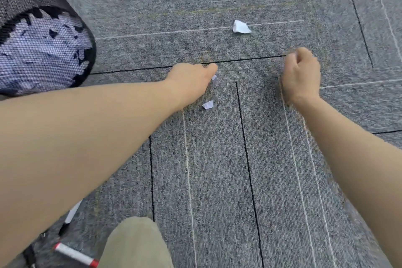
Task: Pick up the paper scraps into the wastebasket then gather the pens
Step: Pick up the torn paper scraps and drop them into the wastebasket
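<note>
My left hand (192,79) reaches over the grey carpet with its fingers closed on a small white paper scrap (214,77) that peeks out below the thumb. A second small scrap (207,105) lies on the carpet just under that wrist. A larger crumpled scrap (241,27) lies farther away, between the two hands. My right hand (301,76) is curled into a fist to the right; whether it holds anything is hidden. The black mesh wastebasket (43,17) stands at the left with white paper inside. Pens (75,253) lie at the bottom left, one white with red ends, another (70,216) white and black.
Grey carpet tiles with dark seams (250,159) cover the floor. My knee in khaki trousers (134,246) shows at the bottom middle, next to the pens.
</note>
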Motion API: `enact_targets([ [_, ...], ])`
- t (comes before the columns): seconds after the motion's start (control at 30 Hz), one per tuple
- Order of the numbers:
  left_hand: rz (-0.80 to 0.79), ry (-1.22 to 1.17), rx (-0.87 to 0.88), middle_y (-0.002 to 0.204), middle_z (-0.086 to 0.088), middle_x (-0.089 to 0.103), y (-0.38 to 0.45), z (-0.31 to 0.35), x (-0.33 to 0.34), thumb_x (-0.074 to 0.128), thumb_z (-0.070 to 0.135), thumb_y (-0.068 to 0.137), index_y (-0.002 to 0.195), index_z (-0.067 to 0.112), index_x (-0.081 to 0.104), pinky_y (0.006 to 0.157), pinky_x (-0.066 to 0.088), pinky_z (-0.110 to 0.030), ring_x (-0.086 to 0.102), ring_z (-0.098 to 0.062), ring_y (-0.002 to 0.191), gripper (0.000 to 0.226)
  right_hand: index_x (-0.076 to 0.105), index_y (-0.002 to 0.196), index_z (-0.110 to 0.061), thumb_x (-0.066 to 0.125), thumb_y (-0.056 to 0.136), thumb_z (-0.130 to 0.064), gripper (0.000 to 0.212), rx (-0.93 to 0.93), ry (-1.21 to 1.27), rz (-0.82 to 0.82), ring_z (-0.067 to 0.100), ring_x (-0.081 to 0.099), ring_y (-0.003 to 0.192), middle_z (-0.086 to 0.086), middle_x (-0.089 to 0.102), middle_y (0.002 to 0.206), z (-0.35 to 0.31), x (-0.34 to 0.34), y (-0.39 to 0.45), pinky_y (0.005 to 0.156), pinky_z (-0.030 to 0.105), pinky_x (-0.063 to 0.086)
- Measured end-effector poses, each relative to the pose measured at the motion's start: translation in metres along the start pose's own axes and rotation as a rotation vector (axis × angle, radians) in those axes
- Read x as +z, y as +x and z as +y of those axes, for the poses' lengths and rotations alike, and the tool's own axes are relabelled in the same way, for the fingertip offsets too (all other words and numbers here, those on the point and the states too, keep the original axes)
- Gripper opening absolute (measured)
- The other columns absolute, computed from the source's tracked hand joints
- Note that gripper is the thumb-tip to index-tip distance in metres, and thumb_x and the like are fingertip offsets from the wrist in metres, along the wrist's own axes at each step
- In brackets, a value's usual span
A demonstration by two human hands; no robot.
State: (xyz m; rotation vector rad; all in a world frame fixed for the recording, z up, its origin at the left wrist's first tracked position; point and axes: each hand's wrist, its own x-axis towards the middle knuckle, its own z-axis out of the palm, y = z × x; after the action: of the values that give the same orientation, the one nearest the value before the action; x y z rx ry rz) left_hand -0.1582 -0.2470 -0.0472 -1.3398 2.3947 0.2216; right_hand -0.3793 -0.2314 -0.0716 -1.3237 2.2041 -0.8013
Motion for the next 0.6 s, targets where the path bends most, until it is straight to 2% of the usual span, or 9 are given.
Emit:
enact_targets([
  [0.13, 0.018, -0.027, 0.073, 0.103, -0.013, 0.055, -0.003, -0.005, -0.003, 0.033, -0.006, 0.091, 0.124, 0.01, 0.041, 0.054, 0.036, -0.035, 0.047, -0.027, 0.066, 0.038, 0.026, 0.052, -0.021, 0.031, 0.091, -0.023, 0.04, 0.166, 0.266, 0.007, 0.012, 0.024, 0.043, -0.002, 0.031, 0.05, -0.013, 0.005, 0.007, 0.047, 0.029, 0.018],
  [0.23, 0.073, -0.06, 0.101, 0.103, -0.013, 0.055, -0.013, -0.006, 0.007, 0.037, 0.008, 0.098, 0.125, 0.008, 0.031, 0.048, 0.038, -0.036, 0.05, -0.029, 0.061, 0.028, 0.037, 0.057, -0.018, 0.031, 0.096, -0.02, 0.039, 0.293, 0.414, 0.028, 0.008, 0.045, 0.04, 0.0, 0.045, 0.052, -0.025, 0.009, 0.013, 0.046, 0.027, 0.039],
  [0.3, 0.061, -0.139, 0.061, 0.099, -0.013, 0.056, -0.014, -0.006, 0.01, 0.034, 0.023, 0.1, 0.132, 0.006, 0.022, 0.048, 0.041, -0.039, 0.053, -0.031, 0.063, 0.038, 0.05, 0.071, -0.014, 0.031, 0.099, -0.018, 0.034, 0.376, 0.508, 0.005, 0.008, 0.047, 0.045, 0.0, 0.051, 0.059, -0.03, 0.013, 0.017, 0.05, 0.024, 0.046],
  [0.33, 0.045, -0.187, 0.02, 0.095, -0.012, 0.056, -0.013, -0.006, 0.009, 0.034, 0.027, 0.1, 0.135, 0.007, 0.019, 0.051, 0.046, -0.041, 0.054, -0.03, 0.064, 0.043, 0.057, 0.086, -0.011, 0.031, 0.1, -0.016, 0.029, 0.394, 0.507, -0.01, 0.007, 0.046, 0.046, -0.001, 0.054, 0.064, -0.031, 0.015, 0.019, 0.05, 0.023, 0.044],
  [0.4, 0.026, -0.155, -0.017, 0.088, -0.009, 0.051, -0.007, -0.004, 0.006, 0.039, 0.023, 0.1, 0.139, 0.009, 0.021, 0.053, 0.051, -0.043, 0.054, -0.027, 0.062, 0.045, 0.053, 0.121, -0.009, 0.031, 0.099, -0.013, 0.031, 0.365, 0.424, -0.03, 0.005, 0.043, 0.051, -0.006, 0.058, 0.072, -0.031, 0.017, 0.022, 0.053, 0.02, 0.041],
  [0.43, 0.054, -0.116, -0.02, 0.091, -0.01, 0.047, -0.002, 0.0, 0.003, 0.043, 0.015, 0.098, 0.138, 0.007, 0.027, 0.046, 0.048, -0.04, 0.051, -0.024, 0.057, 0.044, 0.051, 0.127, -0.01, 0.031, 0.099, -0.013, 0.034, 0.32, 0.36, -0.033, 0.003, 0.042, 0.052, -0.008, 0.057, 0.072, -0.033, 0.018, 0.022, 0.053, 0.019, 0.039],
  [0.5, 0.05, -0.046, -0.035, 0.091, -0.011, 0.041, 0.005, 0.006, -0.005, 0.045, -0.001, 0.093, 0.137, 0.002, 0.031, 0.035, 0.031, -0.03, 0.04, -0.019, 0.049, 0.046, 0.058, 0.121, -0.012, 0.034, 0.099, -0.017, 0.033, 0.185, 0.262, -0.053, 0.003, 0.034, 0.049, -0.009, 0.049, 0.064, -0.038, 0.02, 0.022, 0.048, 0.019, 0.031],
  [0.57, 0.035, -0.023, -0.047, 0.073, -0.007, 0.035, 0.015, 0.011, -0.009, 0.038, -0.005, 0.093, 0.137, 0.002, 0.029, 0.038, 0.027, -0.029, 0.038, -0.018, 0.049, 0.045, 0.067, 0.102, -0.012, 0.04, 0.097, -0.033, 0.035, 0.093, 0.208, -0.109, 0.008, 0.026, 0.046, -0.007, 0.037, 0.053, -0.043, 0.018, 0.023, 0.05, 0.028, 0.027],
  [0.6, 0.023, -0.024, -0.046, 0.073, -0.007, 0.042, 0.021, 0.013, -0.011, 0.034, -0.005, 0.094, 0.136, 0.004, 0.028, 0.041, 0.028, -0.031, 0.039, -0.019, 0.051, 0.044, 0.068, 0.092, -0.011, 0.043, 0.095, -0.041, 0.04, 0.071, 0.18, -0.13, 0.011, 0.026, 0.046, -0.006, 0.035, 0.052, -0.045, 0.017, 0.025, 0.053, 0.03, 0.027],
])
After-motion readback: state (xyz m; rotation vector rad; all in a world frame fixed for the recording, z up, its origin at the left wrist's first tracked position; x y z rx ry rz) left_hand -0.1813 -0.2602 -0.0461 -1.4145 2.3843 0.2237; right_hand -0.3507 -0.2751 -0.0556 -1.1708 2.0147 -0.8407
